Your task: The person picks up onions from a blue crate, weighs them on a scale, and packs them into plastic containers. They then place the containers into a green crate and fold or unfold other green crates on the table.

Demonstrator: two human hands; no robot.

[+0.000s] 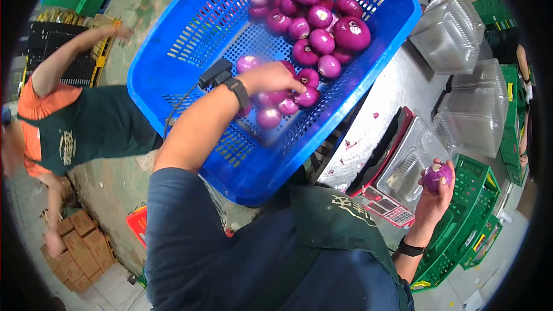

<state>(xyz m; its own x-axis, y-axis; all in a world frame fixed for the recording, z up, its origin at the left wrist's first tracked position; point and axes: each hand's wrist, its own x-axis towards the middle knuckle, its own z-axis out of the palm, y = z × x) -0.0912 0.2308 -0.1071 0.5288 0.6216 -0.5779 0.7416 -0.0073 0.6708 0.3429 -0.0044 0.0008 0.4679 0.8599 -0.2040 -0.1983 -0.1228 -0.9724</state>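
A large blue perforated basket (190,89) tilts across the upper middle, with many peeled red onions (352,33) heaped toward its far end. My left hand (273,78) reaches down inside it, fingers curled over a red onion among several others; the palm side is hidden and slightly blurred. Out to the right, my right hand (443,196) holds a single red onion (437,178), its pale cut end facing up. Just left of that hand, a clear plastic tray (406,164) rests on a red and white scale (385,207).
Stacked clear plastic trays (449,31) stand along the metal table (377,101), which has bits of onion skin on it. Green crates (461,224) are at the lower right. A co-worker in a dark apron (103,132) stands left, near cardboard boxes (80,247).
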